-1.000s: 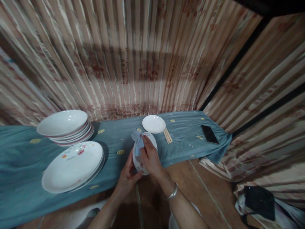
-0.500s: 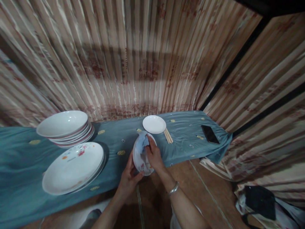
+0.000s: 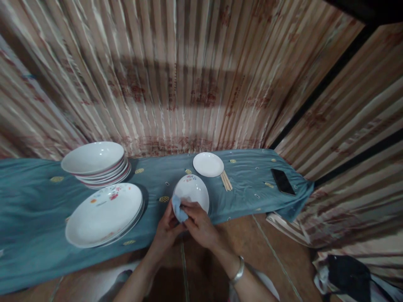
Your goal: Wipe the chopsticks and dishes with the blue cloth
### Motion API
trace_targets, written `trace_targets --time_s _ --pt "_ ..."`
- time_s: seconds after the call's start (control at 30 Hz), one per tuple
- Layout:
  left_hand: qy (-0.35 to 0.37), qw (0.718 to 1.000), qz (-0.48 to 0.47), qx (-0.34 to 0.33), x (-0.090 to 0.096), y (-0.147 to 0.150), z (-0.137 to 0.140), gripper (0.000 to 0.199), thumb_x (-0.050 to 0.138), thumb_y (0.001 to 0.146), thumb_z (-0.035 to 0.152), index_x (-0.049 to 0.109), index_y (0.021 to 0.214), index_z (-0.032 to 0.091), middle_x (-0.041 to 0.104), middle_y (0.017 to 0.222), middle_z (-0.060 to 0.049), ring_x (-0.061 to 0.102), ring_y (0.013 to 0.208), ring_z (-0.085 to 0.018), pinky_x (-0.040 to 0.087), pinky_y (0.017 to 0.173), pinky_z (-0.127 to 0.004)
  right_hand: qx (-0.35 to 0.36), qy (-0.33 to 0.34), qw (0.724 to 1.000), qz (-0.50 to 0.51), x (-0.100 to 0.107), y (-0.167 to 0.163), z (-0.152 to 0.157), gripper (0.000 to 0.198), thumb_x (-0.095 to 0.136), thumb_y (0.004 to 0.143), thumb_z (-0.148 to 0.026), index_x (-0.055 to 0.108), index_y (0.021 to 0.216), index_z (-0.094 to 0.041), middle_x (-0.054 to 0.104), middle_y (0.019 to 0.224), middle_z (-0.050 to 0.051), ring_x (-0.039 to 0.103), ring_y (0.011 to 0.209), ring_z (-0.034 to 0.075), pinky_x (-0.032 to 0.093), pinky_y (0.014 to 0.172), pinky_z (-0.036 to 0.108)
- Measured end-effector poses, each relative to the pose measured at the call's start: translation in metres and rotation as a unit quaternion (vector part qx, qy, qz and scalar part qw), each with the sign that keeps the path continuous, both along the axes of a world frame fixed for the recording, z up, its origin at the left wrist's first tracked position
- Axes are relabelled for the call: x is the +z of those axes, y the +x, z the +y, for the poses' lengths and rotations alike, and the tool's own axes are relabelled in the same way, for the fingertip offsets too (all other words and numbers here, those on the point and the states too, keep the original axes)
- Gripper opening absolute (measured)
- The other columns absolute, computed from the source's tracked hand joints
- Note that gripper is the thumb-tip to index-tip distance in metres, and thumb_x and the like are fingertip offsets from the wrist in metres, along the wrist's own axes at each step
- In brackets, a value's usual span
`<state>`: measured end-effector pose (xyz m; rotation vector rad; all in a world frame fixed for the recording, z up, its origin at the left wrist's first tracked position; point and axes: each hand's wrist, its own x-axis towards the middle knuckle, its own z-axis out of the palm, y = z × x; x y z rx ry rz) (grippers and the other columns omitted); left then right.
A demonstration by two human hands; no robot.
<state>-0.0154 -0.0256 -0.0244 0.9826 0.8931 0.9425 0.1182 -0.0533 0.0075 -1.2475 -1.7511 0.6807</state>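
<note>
On the left of the blue-green draped table, shows a stack of white bowls, with a stack of oval plates just in front; gives no clue there to finished or unfinished pieces; nearer the middle, grips the near left rim of a small flowered dish with the left hand, fingers curled about the edge; holds this dish at the table's near side; just to the right, pinches a pale blue cloth in the closed fingers of the right hand, pressed to the same rim and close beside the left fingers; looks to be partway through wiping, with the far half of the dish uncovered and the near left rim under the cloth; cannot tell the amount left; behind, shows a plain white plate, with chopsticks right at its rim; farther right, well apart, shows a dark phone lying flat.
</note>
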Motion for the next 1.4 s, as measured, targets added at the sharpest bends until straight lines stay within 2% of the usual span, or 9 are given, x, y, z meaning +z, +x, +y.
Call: trace_targets --time_s 0.2,0.3,0.4,0.6,0.77,0.9,1.1,1.23,1.4 --pt "0.004 1.000 0.004 -0.017 -0.003 -0.006 0.002 0.104 0.079 0.054 0.023 0.028 0.144 0.019 0.052 0.136 -0.013 0.050 0.122 -0.032 0.046 0.097 -0.041 0.015 -0.072 0.997 -0.029 -0.012 0.017 -0.004 0.019 0.054 0.087 -0.019 0.072 0.091 -0.023 0.068 0.106 0.002 0.062 0.099 0.016 0.046 0.088 0.027" --pt "-0.007 1.000 0.004 -0.020 -0.002 -0.006 0.002 0.107 0.079 0.054 0.026 0.024 0.145 0.017 0.052 0.137 -0.013 0.050 0.122 -0.032 0.047 0.096 -0.040 -0.025 -0.096 0.990 -0.102 -0.021 0.028 -0.007 0.020 0.053 0.085 -0.015 0.071 0.088 -0.022 0.069 0.097 0.003 0.063 0.095 0.017 0.046 0.086 0.029" --pt "-0.008 1.000 0.010 -0.021 0.003 -0.004 0.001 0.105 0.079 0.054 0.026 0.026 0.145 0.019 0.054 0.134 -0.012 0.052 0.120 -0.032 0.049 0.093 -0.039 -0.092 -0.098 0.972 -0.195 -0.030 0.038 -0.006 0.025 0.049 0.083 -0.008 0.069 0.094 -0.020 0.068 0.102 0.006 0.060 0.099 0.020 0.045 0.091 0.033" --pt "-0.003 0.999 0.016 -0.029 0.005 -0.001 0.000 0.108 0.078 0.057 0.027 0.019 0.147 0.020 0.051 0.138 -0.013 0.049 0.123 -0.032 0.049 0.093 -0.040 -0.203 -0.032 0.938 -0.278 -0.042 0.050 0.014 0.035 0.041 0.078 -0.002 0.066 0.097 -0.017 0.065 0.106 0.010 0.058 0.100 0.021 0.046 0.092 0.036" --pt "0.016 0.999 0.018 -0.031 -0.002 0.000 -0.001 0.107 0.079 0.059 0.030 0.019 0.147 0.021 0.046 0.142 -0.013 0.048 0.124 -0.032 0.048 0.095 -0.041 -0.252 0.050 0.946 -0.196 -0.051 0.052 0.042 0.038 0.041 0.077 -0.004 0.064 0.105 -0.017 0.062 0.108 0.013 0.054 0.106 0.024 0.045 0.096 0.042" --pt "0.015 0.999 0.009 -0.035 0.001 0.002 -0.003 0.105 0.077 0.062 0.028 0.017 0.148 0.023 0.043 0.144 -0.013 0.048 0.124 -0.030 0.045 0.098 -0.041 -0.230 0.074 0.966 -0.095 -0.050 0.042 0.053 0.046 0.042 0.082 -0.012 0.054 0.126 -0.016 0.052 0.127 0.014 0.046 0.121 0.025 0.039 0.104 0.045" --pt "0.018 1.000 -0.005 -0.024 0.000 0.004 -0.005 0.105 0.076 0.061 0.026 0.017 0.148 0.022 0.038 0.147 -0.013 0.042 0.129 -0.031 0.042 0.102 -0.041 -0.132 0.030 0.989 -0.051 -0.037 0.016 0.046 0.048 0.038 0.089 -0.020 0.041 0.137 -0.014 0.027 0.151 0.013 0.024 0.140 0.022 0.025 0.114 0.042" --pt "-0.004 1.000 -0.014 -0.019 -0.003 0.003 -0.005 0.105 0.076 0.061 0.026 0.017 0.148 0.023 0.040 0.146 -0.013 0.043 0.129 -0.031 0.044 0.100 -0.042 -0.058 0.011 0.997 -0.043 -0.025 0.003 0.034 0.043 0.037 0.090 -0.017 0.048 0.132 -0.014 0.032 0.149 0.012 0.024 0.140 0.019 0.020 0.116 0.042" --pt "-0.006 1.000 -0.025 -0.009 0.003 0.000 -0.006 0.099 0.075 0.062 0.026 0.023 0.146 0.022 0.050 0.138 -0.012 0.050 0.122 -0.030 0.048 0.094 -0.040 -0.001 -0.013 1.000 -0.015 -0.020 0.000 0.012 0.040 0.039 0.086 -0.011 0.056 0.121 -0.021 0.043 0.143 0.007 0.034 0.135 0.016 0.024 0.114 0.040"
